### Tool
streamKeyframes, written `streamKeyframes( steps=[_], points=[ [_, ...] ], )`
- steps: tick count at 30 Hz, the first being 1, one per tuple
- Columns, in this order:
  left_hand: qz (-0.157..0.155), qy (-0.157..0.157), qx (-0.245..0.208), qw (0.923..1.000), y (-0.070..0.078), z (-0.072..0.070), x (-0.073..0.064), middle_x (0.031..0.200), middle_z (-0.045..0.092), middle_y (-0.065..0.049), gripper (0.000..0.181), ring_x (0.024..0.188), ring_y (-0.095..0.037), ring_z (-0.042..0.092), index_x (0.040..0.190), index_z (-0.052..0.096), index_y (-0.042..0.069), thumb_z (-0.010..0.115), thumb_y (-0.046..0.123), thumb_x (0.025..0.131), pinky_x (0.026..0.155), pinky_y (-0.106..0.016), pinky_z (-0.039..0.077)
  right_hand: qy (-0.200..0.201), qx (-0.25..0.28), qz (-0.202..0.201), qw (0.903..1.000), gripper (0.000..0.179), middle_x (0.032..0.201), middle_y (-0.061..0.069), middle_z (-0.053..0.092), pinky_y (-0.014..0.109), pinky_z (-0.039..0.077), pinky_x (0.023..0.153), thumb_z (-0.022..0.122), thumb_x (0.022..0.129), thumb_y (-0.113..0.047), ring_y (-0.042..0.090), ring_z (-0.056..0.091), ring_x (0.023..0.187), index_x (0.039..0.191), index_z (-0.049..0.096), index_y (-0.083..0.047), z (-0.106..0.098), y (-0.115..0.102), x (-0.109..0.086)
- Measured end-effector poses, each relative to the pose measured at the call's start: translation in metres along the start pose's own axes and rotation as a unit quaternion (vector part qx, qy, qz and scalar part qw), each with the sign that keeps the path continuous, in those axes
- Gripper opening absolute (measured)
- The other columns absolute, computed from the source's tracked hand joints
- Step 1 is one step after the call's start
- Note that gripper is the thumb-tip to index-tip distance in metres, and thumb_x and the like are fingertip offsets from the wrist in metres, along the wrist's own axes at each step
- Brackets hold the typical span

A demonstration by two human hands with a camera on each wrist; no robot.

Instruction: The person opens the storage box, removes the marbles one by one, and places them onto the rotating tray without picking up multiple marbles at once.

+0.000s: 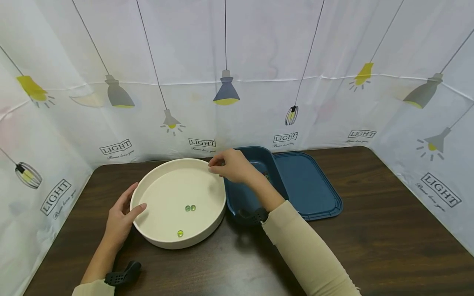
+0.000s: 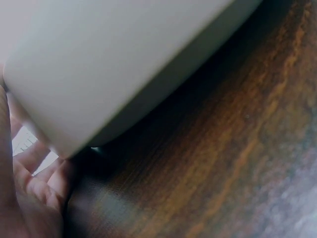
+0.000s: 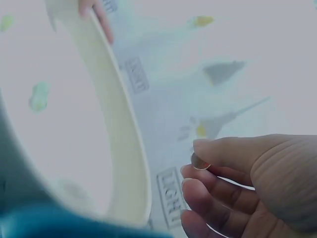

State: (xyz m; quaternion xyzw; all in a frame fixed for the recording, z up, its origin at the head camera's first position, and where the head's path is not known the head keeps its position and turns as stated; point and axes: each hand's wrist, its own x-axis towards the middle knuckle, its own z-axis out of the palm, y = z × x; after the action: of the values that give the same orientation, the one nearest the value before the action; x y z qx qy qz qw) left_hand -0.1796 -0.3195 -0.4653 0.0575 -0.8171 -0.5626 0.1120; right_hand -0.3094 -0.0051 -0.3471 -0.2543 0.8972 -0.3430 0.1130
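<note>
White lamp-print curtain (image 1: pixel 255 49) behind dark wood tabletop (image 1: pixel 389 197), head view. Round cream tray (image 1: pixel 166 193) holds three glass beads (image 1: pixel 180 233); left hand (image 1: pixel 120 218) grips its left rim, thumb inside. Right hand (image 1: pixel 233 165) above tray's right rim and blue box (image 1: pixel 242 195); blue lid (image 1: pixel 307 185) right of box. Left wrist view: fingers at tray's outer wall. Right wrist view: thumb and forefinger pinch round bead (image 3: pixel 199 161).

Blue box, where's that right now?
In the head view, the blue box sits just right of centre, between the cream tray and the blue lid.
</note>
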Motion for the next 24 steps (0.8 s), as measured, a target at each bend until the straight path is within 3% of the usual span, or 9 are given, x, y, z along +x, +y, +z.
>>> streamKeyframes(
  steps=[7,12,16,24],
  points=[
    [0.000,0.000,-0.005,1.0000,0.001,-0.001,0.000,0.160,0.038,-0.021,0.066,0.120,0.010,0.048,0.158,0.034,0.011,0.064,0.019,0.099,0.087,-0.002,0.046,0.008,0.020,-0.061,0.9979,0.020,0.099,0.003,0.075,0.023,0.056,0.068,0.069,0.097,-0.021,0.011,0.069,0.076,0.111,0.077,-0.010,0.011,-0.023,0.001],
    [-0.003,-0.002,-0.012,0.9999,0.000,-0.001,0.002,0.160,0.038,-0.021,0.067,0.120,0.009,0.048,0.158,0.034,0.011,0.064,0.018,0.099,0.088,-0.002,0.046,0.006,0.029,-0.069,0.9972,0.016,0.098,0.001,0.075,0.024,0.055,0.067,0.070,0.097,-0.022,0.015,0.071,0.081,0.107,0.078,-0.013,0.024,-0.029,0.003],
    [-0.001,-0.008,-0.025,0.9996,-0.002,0.000,0.004,0.160,0.037,-0.022,0.066,0.120,0.007,0.050,0.159,0.034,0.012,0.063,0.016,0.100,0.087,-0.004,0.048,0.012,0.000,-0.073,0.9972,0.016,0.099,0.000,0.075,0.024,0.053,0.071,0.069,0.097,-0.024,0.015,0.068,0.086,0.107,0.077,-0.015,0.034,-0.032,0.001],
    [-0.005,-0.005,-0.033,0.9994,-0.004,-0.002,0.006,0.159,0.038,-0.021,0.065,0.120,0.005,0.052,0.158,0.035,0.013,0.063,0.015,0.100,0.084,-0.007,0.051,-0.001,0.001,-0.078,0.9970,0.013,0.094,-0.004,0.074,0.021,0.049,0.067,0.070,0.096,-0.024,0.007,0.062,0.077,0.104,0.077,-0.016,0.055,-0.036,-0.002]
  ],
)
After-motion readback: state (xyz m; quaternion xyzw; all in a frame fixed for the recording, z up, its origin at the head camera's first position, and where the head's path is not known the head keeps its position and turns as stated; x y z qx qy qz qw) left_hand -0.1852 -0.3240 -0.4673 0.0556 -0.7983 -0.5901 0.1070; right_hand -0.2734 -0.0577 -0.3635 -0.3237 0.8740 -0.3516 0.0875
